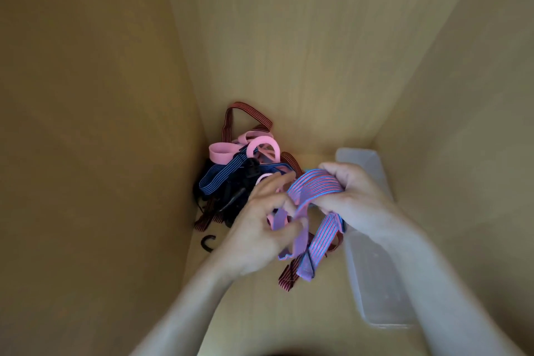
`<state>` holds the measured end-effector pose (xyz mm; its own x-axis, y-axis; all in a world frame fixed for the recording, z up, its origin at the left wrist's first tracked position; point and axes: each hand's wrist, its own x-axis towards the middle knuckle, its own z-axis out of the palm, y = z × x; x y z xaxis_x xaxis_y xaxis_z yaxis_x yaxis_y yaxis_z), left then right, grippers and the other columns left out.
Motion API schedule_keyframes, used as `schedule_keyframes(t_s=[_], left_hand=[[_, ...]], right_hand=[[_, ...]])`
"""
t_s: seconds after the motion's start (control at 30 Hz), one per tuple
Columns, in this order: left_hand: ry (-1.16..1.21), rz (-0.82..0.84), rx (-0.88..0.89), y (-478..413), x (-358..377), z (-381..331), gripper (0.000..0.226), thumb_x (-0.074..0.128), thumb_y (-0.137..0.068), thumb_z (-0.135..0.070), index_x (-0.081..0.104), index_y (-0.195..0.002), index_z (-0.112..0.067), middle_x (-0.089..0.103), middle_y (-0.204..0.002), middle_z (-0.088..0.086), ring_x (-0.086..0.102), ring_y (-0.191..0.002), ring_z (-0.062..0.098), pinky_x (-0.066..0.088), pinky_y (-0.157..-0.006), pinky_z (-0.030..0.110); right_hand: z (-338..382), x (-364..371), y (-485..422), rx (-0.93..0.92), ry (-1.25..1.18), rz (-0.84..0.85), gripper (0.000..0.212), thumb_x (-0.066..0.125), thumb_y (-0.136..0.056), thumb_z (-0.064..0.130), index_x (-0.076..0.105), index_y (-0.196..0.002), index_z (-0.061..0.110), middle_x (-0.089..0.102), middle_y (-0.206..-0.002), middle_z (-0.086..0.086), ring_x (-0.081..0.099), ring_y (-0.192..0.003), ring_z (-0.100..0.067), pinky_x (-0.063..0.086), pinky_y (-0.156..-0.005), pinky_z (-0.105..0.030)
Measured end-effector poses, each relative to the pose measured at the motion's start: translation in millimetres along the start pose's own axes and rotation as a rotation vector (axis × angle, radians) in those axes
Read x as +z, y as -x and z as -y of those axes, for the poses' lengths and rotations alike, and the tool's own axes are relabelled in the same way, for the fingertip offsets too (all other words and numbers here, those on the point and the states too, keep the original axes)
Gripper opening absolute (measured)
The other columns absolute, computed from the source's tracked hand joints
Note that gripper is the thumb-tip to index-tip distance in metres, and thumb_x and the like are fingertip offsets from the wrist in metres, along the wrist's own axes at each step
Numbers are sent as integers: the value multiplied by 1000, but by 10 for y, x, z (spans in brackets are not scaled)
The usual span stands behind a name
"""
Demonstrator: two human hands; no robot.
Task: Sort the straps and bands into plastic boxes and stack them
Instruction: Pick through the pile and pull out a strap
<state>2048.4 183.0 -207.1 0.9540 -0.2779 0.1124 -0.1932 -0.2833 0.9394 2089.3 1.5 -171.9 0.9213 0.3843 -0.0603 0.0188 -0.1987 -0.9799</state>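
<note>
Both my hands hold a purple strap with blue and red stripes [316,186] above the wooden floor. My right hand [351,196] grips its folded upper part, fingers curled over it. My left hand [260,228] pinches a lower loop of the same strap, whose ends hang down. Behind them, in the left corner, lies a tangled pile: pink bands [222,153], a dark blue striped strap [219,179], a red-and-black striped strap [245,113] and black hooks. A clear plastic box [375,269] lies on the floor at the right, partly hidden by my right forearm.
Wooden walls [86,124] close in on the left, back and right, leaving a narrow floor. A loose black hook [208,243] lies near the left wall. Another red-and-black strap end [287,277] lies under the held strap.
</note>
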Motion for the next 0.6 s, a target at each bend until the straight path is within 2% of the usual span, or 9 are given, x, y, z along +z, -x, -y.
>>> schedule_keyframes(t_s=[0.03, 0.1, 0.17, 0.2, 0.27, 0.33, 0.47, 0.53, 0.6], left_hand=[[87, 5, -34, 5, -15, 12, 19, 70, -90, -5, 57, -76, 1, 66, -122, 4, 61, -114, 12, 52, -84, 36], [220, 1, -134, 20, -78, 60, 28, 63, -89, -11, 45, -77, 7, 62, -90, 30, 61, -73, 31, 46, -63, 38], [334, 4, -191, 62, -168, 120, 27, 59, -89, -12, 43, -79, 7, 56, -72, 39, 53, -61, 51, 41, -57, 51], [352, 7, -206, 84, -201, 151, 23, 59, -89, -11, 45, -77, 3, 56, -71, 39, 53, -62, 55, 41, -57, 51], [315, 5, -200, 114, -239, 218, 19, 59, -88, -8, 48, -73, -4, 59, -74, 35, 58, -65, 49, 44, -61, 43], [304, 23, -197, 140, -255, 291, 18, 57, -87, -4, 49, -70, -6, 62, -75, 26, 61, -64, 39, 44, -60, 35], [253, 75, -220, 186, -263, 398, 17, 57, -84, -6, 45, -72, -4, 66, -68, 14, 63, -65, 30, 48, -63, 27], [261, 103, -244, 210, -244, 403, 19, 57, -84, -9, 42, -74, -2, 64, -61, 7, 59, -57, 17, 48, -58, 22], [233, 102, -277, 220, -246, 406, 25, 58, -85, -14, 41, -78, 2, 60, -57, 6, 49, -52, 16, 43, -55, 25]], right_hand=[[-5, -22, 17, -8, 13, 10, 27, 68, -74, 4, 68, -67, 30, 56, -49, 14, 49, -44, 3, 37, -44, -11], [-44, -107, 61, -22, 65, 35, 18, 76, -77, 8, 69, -73, 25, 60, -57, 14, 52, -53, 3, 39, -51, -11], [-90, -206, 108, 19, 197, 79, 12, 80, -76, 23, 68, -79, 24, 58, -62, 12, 53, -57, -5, 42, -55, -20], [-107, -249, 134, 49, 264, 107, 13, 80, -76, 27, 67, -79, 25, 55, -61, 11, 50, -54, -7, 42, -52, -22], [-151, -317, 167, 72, 360, 161, 19, 80, -80, 23, 65, -73, 33, 53, -58, 15, 47, -51, -2, 37, -50, -17], [-200, -388, 186, 97, 454, 153, 25, 79, -82, 20, 62, -70, 34, 52, -57, 16, 44, -52, 0, 34, -51, -18], [-272, -583, 233, 168, 544, 77, 23, 72, -74, 40, 58, -75, 22, 46, -58, 14, 40, -54, -5, 32, -55, -30], [-292, -632, 261, 195, 509, 82, 33, 67, -69, 50, 57, -76, 19, 44, -60, 14, 39, -56, -7, 31, -56, -31], [-316, -656, 274, 210, 468, 78, 33, 69, -72, 49, 57, -76, 18, 42, -60, 12, 38, -54, -9, 34, -52, -29]])
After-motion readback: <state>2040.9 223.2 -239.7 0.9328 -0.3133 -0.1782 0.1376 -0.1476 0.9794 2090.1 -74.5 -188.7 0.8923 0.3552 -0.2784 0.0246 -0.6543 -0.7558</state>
